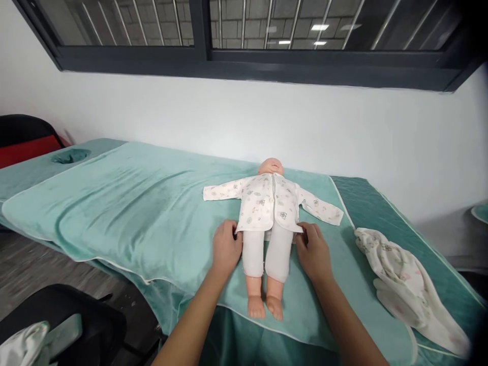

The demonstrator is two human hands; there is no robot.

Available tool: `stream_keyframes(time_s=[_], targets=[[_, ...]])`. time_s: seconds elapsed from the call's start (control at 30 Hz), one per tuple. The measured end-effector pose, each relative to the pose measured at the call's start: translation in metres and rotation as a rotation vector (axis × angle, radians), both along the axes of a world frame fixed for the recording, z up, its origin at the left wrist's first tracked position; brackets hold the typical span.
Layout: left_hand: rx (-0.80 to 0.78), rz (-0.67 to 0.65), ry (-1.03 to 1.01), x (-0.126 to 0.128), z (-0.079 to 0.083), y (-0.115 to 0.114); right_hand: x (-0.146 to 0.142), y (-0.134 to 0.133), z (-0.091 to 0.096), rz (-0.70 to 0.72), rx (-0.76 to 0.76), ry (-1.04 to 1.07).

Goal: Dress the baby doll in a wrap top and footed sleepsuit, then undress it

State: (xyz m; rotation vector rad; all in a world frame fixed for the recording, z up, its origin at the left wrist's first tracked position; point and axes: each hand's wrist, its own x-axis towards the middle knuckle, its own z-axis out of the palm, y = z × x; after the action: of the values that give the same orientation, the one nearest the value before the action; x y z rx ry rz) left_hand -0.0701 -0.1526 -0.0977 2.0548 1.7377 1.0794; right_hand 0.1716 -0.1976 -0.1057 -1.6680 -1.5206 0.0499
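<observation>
A baby doll point(267, 254) lies on its back on a teal towel point(145, 213), head toward the wall and arms spread. It wears a white printed jacket point(267, 203) and white leggings; its feet are bare. My left hand point(225, 249) pinches the jacket's lower left hem beside the doll's hip. My right hand point(313, 251) pinches the lower right hem on the other side. Both hands have fingers curled on the cloth.
The towel covers a teal padded table point(381, 203) against a white wall under a dark window. A crumpled white printed garment point(407, 290) lies to the right. A black chair point(64, 315) with cloth on it stands at the lower left; a red-and-black chair point(26, 142) at the far left.
</observation>
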Motion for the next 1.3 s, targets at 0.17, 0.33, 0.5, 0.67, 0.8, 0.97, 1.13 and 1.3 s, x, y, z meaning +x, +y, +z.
stream_keyframes(time_s=[0.17, 0.33, 0.5, 0.67, 0.8, 0.97, 1.13, 1.3], targets=[[-0.006, -0.020, -0.028, -0.001, -0.001, 0.000, 0.001, -0.012, 0.001, 0.067, 0.067, 0.075], [-0.011, -0.021, -0.092, -0.001, -0.003, 0.001, 0.002, -0.023, -0.004, -0.021, 0.080, 0.096], [0.006, -0.022, -0.111, -0.001, -0.006, 0.003, -0.003, -0.021, -0.006, -0.098, 0.217, -0.017], [0.025, -0.031, -0.047, 0.000, -0.007, 0.006, -0.011, -0.006, 0.007, 0.073, 0.293, -0.149], [0.023, -0.037, -0.015, 0.000, -0.006, 0.008, -0.018, 0.014, 0.024, 0.227, 0.281, -0.235], [0.006, -0.031, -0.023, -0.001, -0.007, 0.009, -0.022, 0.018, 0.026, 0.402, 0.246, -0.322], [0.032, -0.047, -0.006, -0.001, -0.009, 0.011, -0.007, -0.001, 0.022, 0.467, 0.203, -0.411], [0.037, -0.045, -0.007, -0.001, -0.009, 0.012, -0.010, 0.010, 0.046, 0.495, 0.114, -0.329]])
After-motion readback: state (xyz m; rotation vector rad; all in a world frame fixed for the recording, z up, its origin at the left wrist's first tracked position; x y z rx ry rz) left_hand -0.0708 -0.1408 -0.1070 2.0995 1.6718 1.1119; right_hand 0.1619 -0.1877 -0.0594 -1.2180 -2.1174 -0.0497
